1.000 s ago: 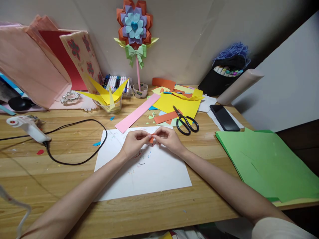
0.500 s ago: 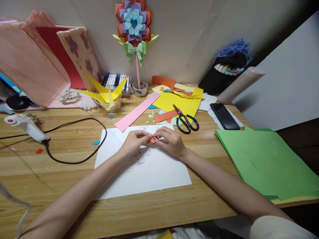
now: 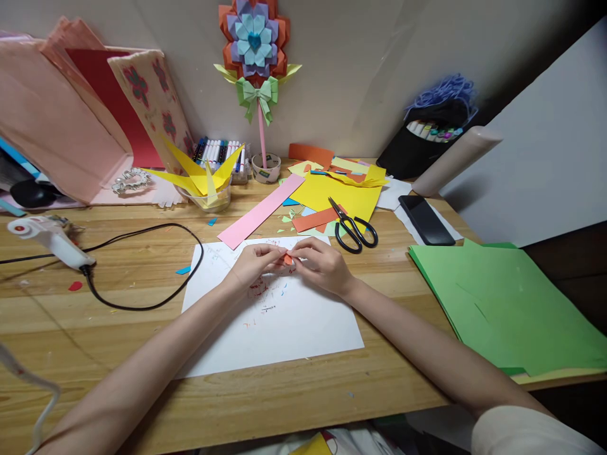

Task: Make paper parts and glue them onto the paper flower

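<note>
Both my hands meet over a white sheet of paper (image 3: 284,322) on the wooden desk. My left hand (image 3: 256,265) and my right hand (image 3: 320,264) pinch a small orange paper piece (image 3: 287,259) between their fingertips. The fingers of both hands are curled together around it, and most of the piece is hidden by them. Small coloured scraps and marks lie on the white sheet just below my hands.
Black scissors (image 3: 353,230) lie right of my hands on yellow paper (image 3: 339,196), with an orange strip (image 3: 315,220) and a pink strip (image 3: 260,212). A green paper stack (image 3: 507,306), a phone (image 3: 425,220), a glue gun (image 3: 50,237) with its black cord (image 3: 142,303), markers (image 3: 218,155) and a paper flower (image 3: 256,44) surround them.
My hands stay together on the orange piece, shifting slightly up the sheet, with small finger movements turning it. Nothing else has moved.
</note>
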Demonstrator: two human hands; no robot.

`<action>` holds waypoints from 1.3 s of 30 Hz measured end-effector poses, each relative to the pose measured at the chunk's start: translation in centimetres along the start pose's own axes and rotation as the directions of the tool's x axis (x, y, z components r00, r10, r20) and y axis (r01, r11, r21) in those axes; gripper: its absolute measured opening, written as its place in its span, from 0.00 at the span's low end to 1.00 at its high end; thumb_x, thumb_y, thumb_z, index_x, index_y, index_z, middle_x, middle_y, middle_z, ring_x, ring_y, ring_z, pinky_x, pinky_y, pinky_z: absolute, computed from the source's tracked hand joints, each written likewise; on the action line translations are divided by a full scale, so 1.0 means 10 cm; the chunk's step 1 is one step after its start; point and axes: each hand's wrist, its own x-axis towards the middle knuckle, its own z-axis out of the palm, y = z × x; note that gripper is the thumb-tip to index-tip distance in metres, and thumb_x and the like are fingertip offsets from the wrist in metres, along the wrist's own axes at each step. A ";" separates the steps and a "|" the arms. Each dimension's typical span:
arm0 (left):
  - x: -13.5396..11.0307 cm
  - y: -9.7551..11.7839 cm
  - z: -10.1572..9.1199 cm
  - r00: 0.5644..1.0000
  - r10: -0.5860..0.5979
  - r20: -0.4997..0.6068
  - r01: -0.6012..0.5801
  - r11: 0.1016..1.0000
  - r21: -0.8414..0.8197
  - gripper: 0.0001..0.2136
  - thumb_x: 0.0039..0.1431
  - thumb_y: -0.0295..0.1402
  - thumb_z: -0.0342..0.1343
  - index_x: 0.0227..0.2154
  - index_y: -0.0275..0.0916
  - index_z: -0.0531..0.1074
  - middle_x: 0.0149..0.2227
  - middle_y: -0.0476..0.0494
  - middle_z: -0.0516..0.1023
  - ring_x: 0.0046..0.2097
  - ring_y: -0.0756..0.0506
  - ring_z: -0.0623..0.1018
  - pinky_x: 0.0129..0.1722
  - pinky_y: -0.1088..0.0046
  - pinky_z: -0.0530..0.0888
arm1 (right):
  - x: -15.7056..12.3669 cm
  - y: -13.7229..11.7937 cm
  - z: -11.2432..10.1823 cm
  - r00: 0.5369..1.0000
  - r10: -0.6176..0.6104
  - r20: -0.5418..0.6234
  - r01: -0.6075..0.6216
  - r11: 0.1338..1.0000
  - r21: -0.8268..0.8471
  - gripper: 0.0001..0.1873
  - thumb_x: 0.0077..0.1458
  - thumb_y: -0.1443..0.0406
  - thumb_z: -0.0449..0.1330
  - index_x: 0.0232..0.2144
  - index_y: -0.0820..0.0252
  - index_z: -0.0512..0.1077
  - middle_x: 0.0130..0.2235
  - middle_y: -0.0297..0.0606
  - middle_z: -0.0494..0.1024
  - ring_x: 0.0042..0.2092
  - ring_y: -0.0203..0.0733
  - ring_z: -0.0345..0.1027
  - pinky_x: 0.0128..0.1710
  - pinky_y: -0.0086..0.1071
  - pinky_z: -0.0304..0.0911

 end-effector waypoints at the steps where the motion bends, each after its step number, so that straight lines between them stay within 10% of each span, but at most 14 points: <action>1: 0.00 0.01 0.01 1.000 -0.003 -0.006 0.003 1.000 -0.005 0.11 0.46 0.40 0.60 0.26 0.36 0.76 0.30 0.43 0.78 0.34 0.47 0.77 0.41 0.69 0.73 | 0.01 -0.01 0.00 1.000 0.014 -0.014 -0.014 0.999 0.038 0.07 0.53 0.67 0.56 0.34 0.56 0.73 0.37 0.41 0.73 0.39 0.40 0.68 0.39 0.35 0.66; 14: -0.04 0.02 0.12 0.991 0.071 -0.115 -0.061 0.994 0.086 0.11 0.45 0.38 0.61 0.24 0.33 0.73 0.27 0.43 0.77 0.30 0.45 0.78 0.35 0.67 0.76 | 0.09 0.02 -0.01 0.888 0.400 0.225 -0.457 0.729 0.509 0.11 0.50 0.59 0.59 0.28 0.62 0.70 0.29 0.36 0.73 0.29 0.35 0.69 0.30 0.30 0.67; 29: -0.07 -0.09 0.09 0.950 0.300 -0.079 -0.255 0.900 0.354 0.10 0.51 0.37 0.55 0.26 0.34 0.72 0.27 0.43 0.77 0.30 0.48 0.76 0.33 0.72 0.72 | 0.07 0.03 0.01 0.892 0.389 0.229 -0.452 0.767 0.456 0.09 0.49 0.61 0.60 0.27 0.62 0.70 0.28 0.36 0.74 0.30 0.36 0.69 0.32 0.31 0.66; 39: -0.08 -0.11 0.09 0.887 0.461 -0.028 -0.295 0.613 0.733 0.06 0.52 0.35 0.52 0.25 0.37 0.68 0.26 0.47 0.74 0.27 0.50 0.71 0.28 0.76 0.67 | 0.06 0.01 0.03 0.913 0.342 0.222 -0.406 0.820 0.404 0.06 0.50 0.63 0.58 0.27 0.62 0.69 0.28 0.35 0.73 0.30 0.36 0.67 0.31 0.30 0.65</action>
